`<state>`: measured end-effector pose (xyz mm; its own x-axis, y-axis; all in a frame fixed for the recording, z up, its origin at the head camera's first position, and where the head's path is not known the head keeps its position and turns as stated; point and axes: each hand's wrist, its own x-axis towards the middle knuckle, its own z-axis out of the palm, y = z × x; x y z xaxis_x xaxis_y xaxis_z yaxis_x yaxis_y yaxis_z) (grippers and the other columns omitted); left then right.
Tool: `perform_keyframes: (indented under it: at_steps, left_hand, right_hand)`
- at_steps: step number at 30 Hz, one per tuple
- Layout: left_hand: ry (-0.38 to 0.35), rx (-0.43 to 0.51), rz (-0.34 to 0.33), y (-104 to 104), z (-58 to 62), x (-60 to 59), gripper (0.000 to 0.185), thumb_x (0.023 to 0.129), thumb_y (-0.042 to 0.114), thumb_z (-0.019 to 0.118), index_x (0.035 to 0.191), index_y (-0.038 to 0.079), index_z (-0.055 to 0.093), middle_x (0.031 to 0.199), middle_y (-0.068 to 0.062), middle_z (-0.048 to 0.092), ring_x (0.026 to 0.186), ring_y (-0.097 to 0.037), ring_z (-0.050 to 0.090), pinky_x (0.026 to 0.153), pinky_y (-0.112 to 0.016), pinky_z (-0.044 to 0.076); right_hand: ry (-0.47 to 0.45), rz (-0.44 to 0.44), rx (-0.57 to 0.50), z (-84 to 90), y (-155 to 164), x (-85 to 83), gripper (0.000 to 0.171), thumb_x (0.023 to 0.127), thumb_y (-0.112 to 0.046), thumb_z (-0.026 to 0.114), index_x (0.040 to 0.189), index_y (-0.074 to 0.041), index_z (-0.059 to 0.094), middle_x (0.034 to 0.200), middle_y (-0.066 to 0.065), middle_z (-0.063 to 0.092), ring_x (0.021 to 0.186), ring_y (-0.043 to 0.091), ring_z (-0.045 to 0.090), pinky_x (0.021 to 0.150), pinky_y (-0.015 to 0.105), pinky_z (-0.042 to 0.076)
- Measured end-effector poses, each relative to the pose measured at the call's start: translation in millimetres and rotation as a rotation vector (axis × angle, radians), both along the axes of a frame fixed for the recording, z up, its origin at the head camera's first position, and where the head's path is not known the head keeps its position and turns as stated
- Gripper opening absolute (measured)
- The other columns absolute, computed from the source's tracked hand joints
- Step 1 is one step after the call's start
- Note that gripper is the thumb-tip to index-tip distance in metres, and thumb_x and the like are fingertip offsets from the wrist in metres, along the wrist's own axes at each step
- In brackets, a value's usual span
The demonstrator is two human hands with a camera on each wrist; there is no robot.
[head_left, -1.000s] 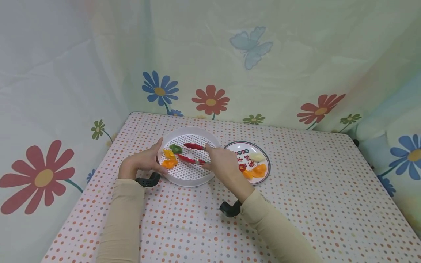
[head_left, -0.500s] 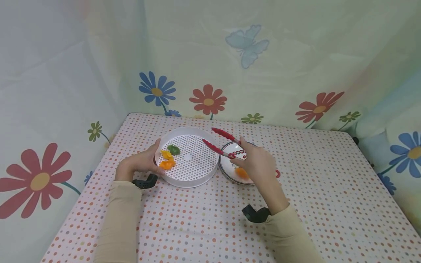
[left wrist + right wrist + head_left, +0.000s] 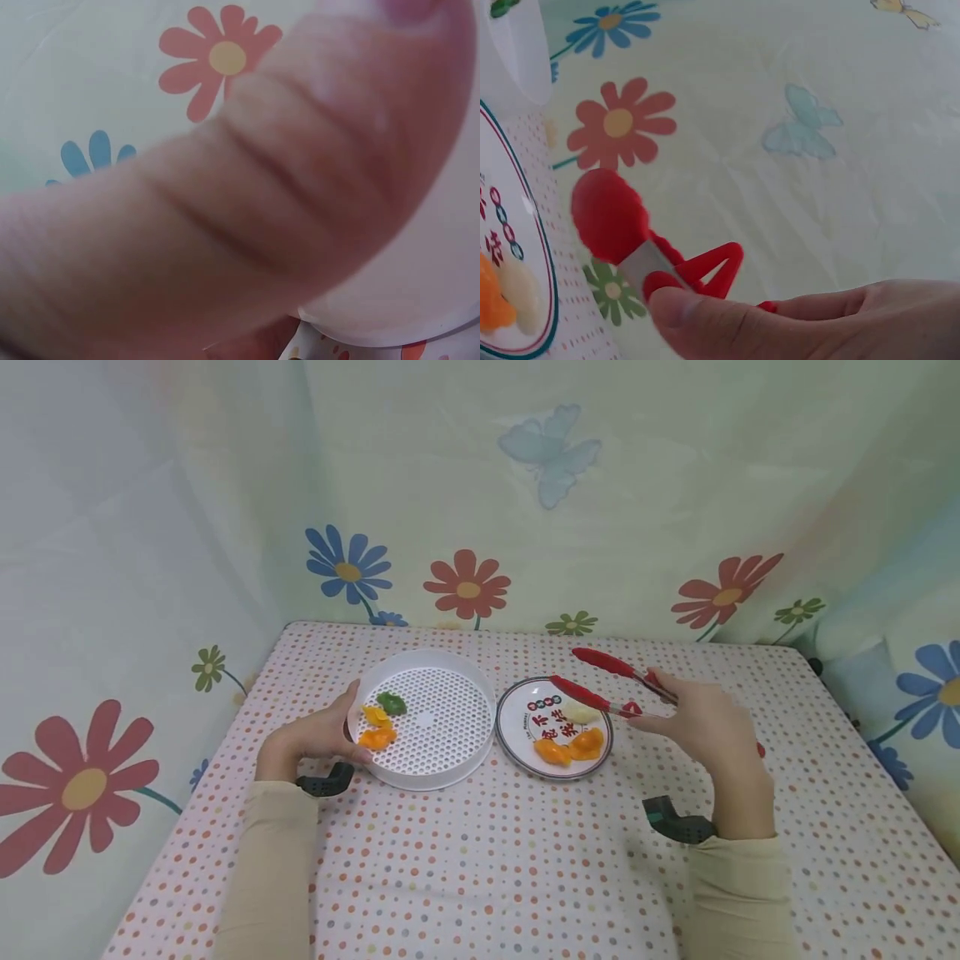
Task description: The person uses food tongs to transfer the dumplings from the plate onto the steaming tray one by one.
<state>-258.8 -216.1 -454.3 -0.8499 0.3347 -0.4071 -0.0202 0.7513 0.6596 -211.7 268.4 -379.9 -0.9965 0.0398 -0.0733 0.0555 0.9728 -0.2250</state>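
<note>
- Head view: my left hand (image 3: 311, 742) grips the near-left rim of the white perforated tray (image 3: 450, 672), thumb over the edge and fingers curled against the outer wall.
- Head view: inside the tray, near that hand, lie a green piece (image 3: 392, 702), a yellow piece (image 3: 375, 716) and an orange piece (image 3: 377, 738).
- Head view: my right hand (image 3: 705, 727) holds the red tongs (image 3: 600, 681) by their handle end, above the bench (image 3: 487, 860) and to the right of the plate (image 3: 517, 718).
- Head view: the tong arms stand apart with nothing between them; their tips hang over the plate's far right edge.
- Head view: the plate sits just beside the tray on the right and carries two orange pieces (image 3: 570, 747) and one pale piece (image 3: 581, 712).
- Left wrist view: a blurred finger fills most of the frame; the white tray wall (image 3: 397, 315) shows at lower right. I cannot tell the grip from here.
- Right wrist view: the thumb (image 3: 705, 319) presses on the tongs (image 3: 630, 232) near the hinge, fingers curled beneath.
- Right wrist view: the plate rim (image 3: 544, 285) shows at left with an orange piece and a pale piece (image 3: 521, 289) on it.
</note>
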Motion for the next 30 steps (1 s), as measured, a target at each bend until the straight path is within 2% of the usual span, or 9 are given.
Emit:
perform_keyframes:
  at_steps: [4,10,15,19,22,24,27,30]
  left_hand:
    - [0.020,0.000,-0.001,-1.7,0.4,0.6,0.136,0.066,0.041,0.085,0.150,0.010,-0.017,0.159,-0.020,-0.005,0.145,-0.042,0.006,0.113,-0.063,0.011]
    - [0.039,0.040,-0.016,-2.0,-0.8,-0.1,0.136,0.065,0.040,0.086,0.151,0.010,-0.015,0.160,-0.019,-0.004,0.146,-0.040,0.006,0.113,-0.063,0.011]
    - [0.036,0.017,-0.024,0.1,-1.0,-0.1,0.136,0.066,0.041,0.085,0.150,0.010,-0.017,0.159,-0.021,-0.004,0.145,-0.043,0.007,0.113,-0.064,0.012]
    - [0.026,-0.012,-0.011,-1.5,-1.7,-0.2,0.137,0.066,0.043,0.084,0.150,0.009,-0.019,0.159,-0.023,-0.005,0.144,-0.045,0.007,0.112,-0.065,0.012]
    - [0.027,-0.025,-0.004,-2.6,-3.4,-0.9,0.138,0.065,0.044,0.085,0.150,0.009,-0.018,0.158,-0.023,-0.005,0.144,-0.045,0.007,0.112,-0.064,0.012]
    - [0.032,-0.001,-0.010,-2.5,-5.0,-1.5,0.137,0.065,0.043,0.085,0.150,0.010,-0.018,0.159,-0.022,-0.004,0.144,-0.044,0.007,0.112,-0.064,0.012]
    - [0.041,0.044,-0.021,-1.9,-6.9,-2.3,0.136,0.065,0.040,0.086,0.151,0.012,-0.016,0.160,-0.019,-0.003,0.145,-0.042,0.007,0.113,-0.064,0.012]
    - [0.043,0.045,-0.018,-1.9,-7.7,-2.9,0.136,0.064,0.040,0.086,0.151,0.012,-0.016,0.160,-0.019,-0.003,0.145,-0.041,0.008,0.112,-0.064,0.012]
  right_hand:
    - [-0.066,0.023,0.013,-1.4,22.6,2.6,0.094,0.070,-0.052,0.078,0.143,-0.006,0.040,0.136,0.035,0.043,0.116,0.053,0.043,0.078,0.061,0.047]
    - [-0.149,0.018,-0.015,-6.0,31.1,4.0,0.092,0.067,-0.051,0.080,0.141,-0.008,0.044,0.134,0.034,0.047,0.114,0.050,0.044,0.072,0.056,0.048]
    - [-0.162,0.033,-0.015,-8.5,28.5,2.7,0.083,0.070,-0.046,0.080,0.138,-0.010,0.050,0.130,0.032,0.051,0.110,0.046,0.047,0.068,0.049,0.049]
    - [-0.154,0.061,-0.006,-10.3,18.1,-1.0,0.078,0.072,-0.044,0.080,0.136,-0.011,0.052,0.129,0.030,0.054,0.111,0.045,0.050,0.070,0.051,0.049]
    - [-0.157,0.085,-0.008,-12.6,9.8,-4.0,0.081,0.071,-0.048,0.079,0.137,-0.010,0.051,0.129,0.029,0.055,0.111,0.044,0.051,0.074,0.052,0.050]
    - [-0.163,0.091,-0.032,-13.7,7.0,-5.3,0.084,0.070,-0.051,0.078,0.138,-0.010,0.050,0.131,0.028,0.054,0.113,0.044,0.050,0.077,0.054,0.049]
    - [-0.168,0.080,-0.084,-14.8,9.3,-5.9,0.088,0.070,-0.053,0.077,0.140,-0.008,0.047,0.133,0.027,0.053,0.116,0.043,0.049,0.081,0.056,0.049]
    - [-0.183,0.046,-0.127,-16.4,14.8,-6.0,0.089,0.071,-0.053,0.077,0.140,-0.006,0.046,0.133,0.026,0.053,0.115,0.042,0.048,0.079,0.054,0.049]
